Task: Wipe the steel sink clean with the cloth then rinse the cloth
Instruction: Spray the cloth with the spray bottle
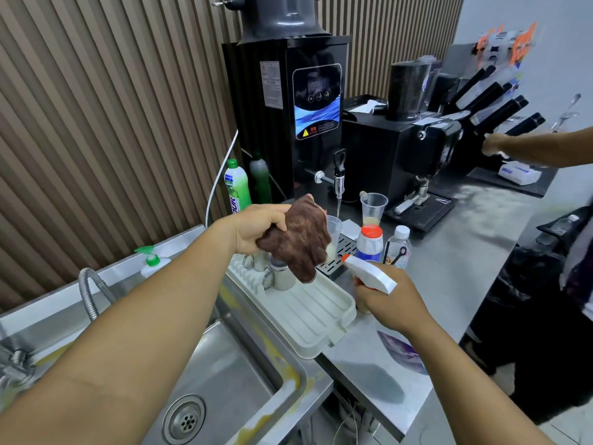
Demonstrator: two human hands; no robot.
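Note:
My left hand (256,228) grips a crumpled brown cloth (300,239), held in the air above the white drying tray (316,319). My right hand (390,300) is closed around a white spray bottle (372,273) with an orange nozzle tip that points left toward the cloth. The steel sink (224,374) lies below my left forearm, with its round drain (184,419) at the bottom. Yellowish stains run along the sink's right rim (288,364).
A flexible steel tap hose (88,290) rises at the sink's left. Green soap bottles (237,187) stand by the slatted wall. Cups and bottles (373,208) crowd the counter near the black water boiler (308,101). Another person's arm (539,149) reaches in at right.

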